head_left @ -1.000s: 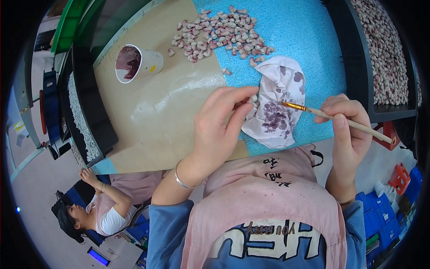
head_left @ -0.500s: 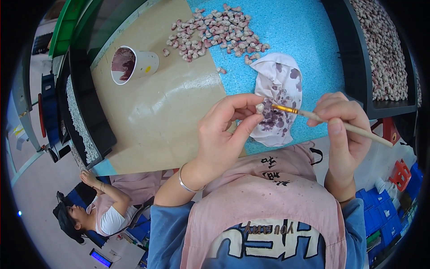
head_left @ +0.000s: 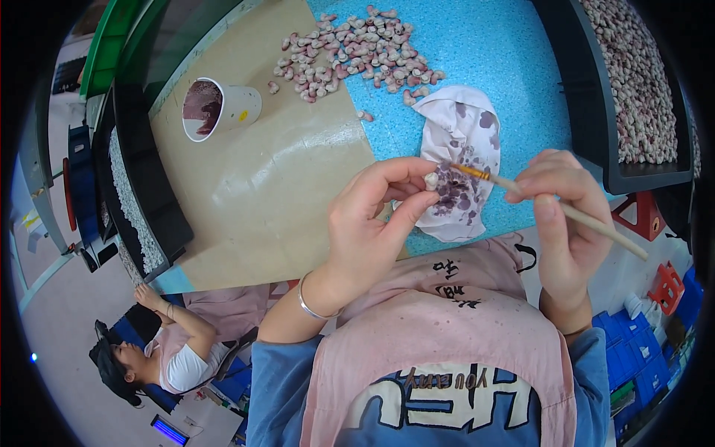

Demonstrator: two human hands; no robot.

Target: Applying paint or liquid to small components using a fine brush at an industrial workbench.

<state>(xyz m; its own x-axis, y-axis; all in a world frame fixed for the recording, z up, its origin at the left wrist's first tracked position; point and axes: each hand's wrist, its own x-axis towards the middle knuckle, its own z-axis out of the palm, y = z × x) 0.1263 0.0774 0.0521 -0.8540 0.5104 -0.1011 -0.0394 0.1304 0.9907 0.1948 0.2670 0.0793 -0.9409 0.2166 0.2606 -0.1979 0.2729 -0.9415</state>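
1. Since a second ago, the right hand [head_left: 567, 212] has brought the brush [head_left: 500, 181] closer to the small pale piece [head_left: 431, 181].
2. Right fingers clamp the brush; a light grip should steady its tip.
3. Left hand [head_left: 372, 216]: thumb and fingertips pinch the small pale piece near the stained cloth's [head_left: 463, 134] left edge; stillness likely helps.
4. Room: seated co-worker [head_left: 186, 357], blue crates [head_left: 629, 357].
5. Table [head_left: 298, 194], tan and blue: heaped curled pieces [head_left: 350, 56], white cup [head_left: 242, 106].

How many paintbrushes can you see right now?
1: a paintbrush in the right hand, bristles toward the small pale piece in the left hand. Others may be hidden.
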